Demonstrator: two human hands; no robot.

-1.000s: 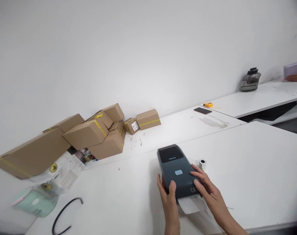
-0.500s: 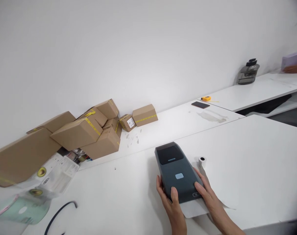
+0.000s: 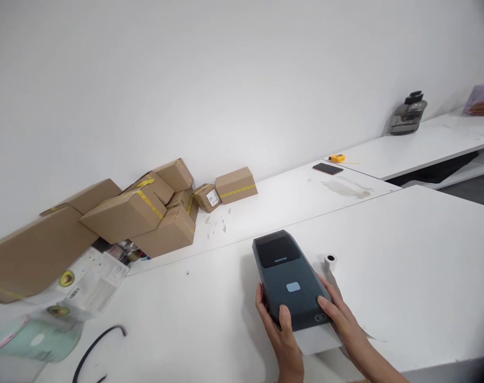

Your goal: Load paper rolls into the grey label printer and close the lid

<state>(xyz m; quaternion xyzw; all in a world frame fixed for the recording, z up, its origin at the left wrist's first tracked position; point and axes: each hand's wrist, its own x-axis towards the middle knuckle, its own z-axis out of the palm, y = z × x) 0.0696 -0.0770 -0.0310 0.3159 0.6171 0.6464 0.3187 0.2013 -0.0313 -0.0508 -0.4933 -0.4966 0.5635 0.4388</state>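
Both hands grip a dark grey-green, box-shaped device [image 3: 277, 300] with a glossy black panel at its far end and a light-blue rectangle in the middle. My left hand [image 3: 284, 340] wraps its near left corner, thumb on the top face. My right hand [image 3: 343, 319] holds the right side, its thumb near the small oval mark. From under the near end sticks out a flat white piece [image 3: 318, 339]; where it joins is hidden. A small white roll of paper [image 3: 330, 261] stands just beyond my right hand, with a loose strip trailing behind the wrist.
Brown cartons [image 3: 124, 215] with yellow tape are piled at the left. Before them lie a clear plastic bag [image 3: 102, 279], a mint-green pouch [image 3: 46, 340] and a black curved band [image 3: 92, 348]. Toward the back right are a phone [image 3: 327, 168], tape measure [image 3: 338, 158], dark jug [image 3: 408, 114] and another person's hand [image 3: 483, 108].
The view has shifted very slightly. Both hands keep the same hold on the device, which has hardly moved. At the far right, the purple box by the other person's hand has tilted a little.
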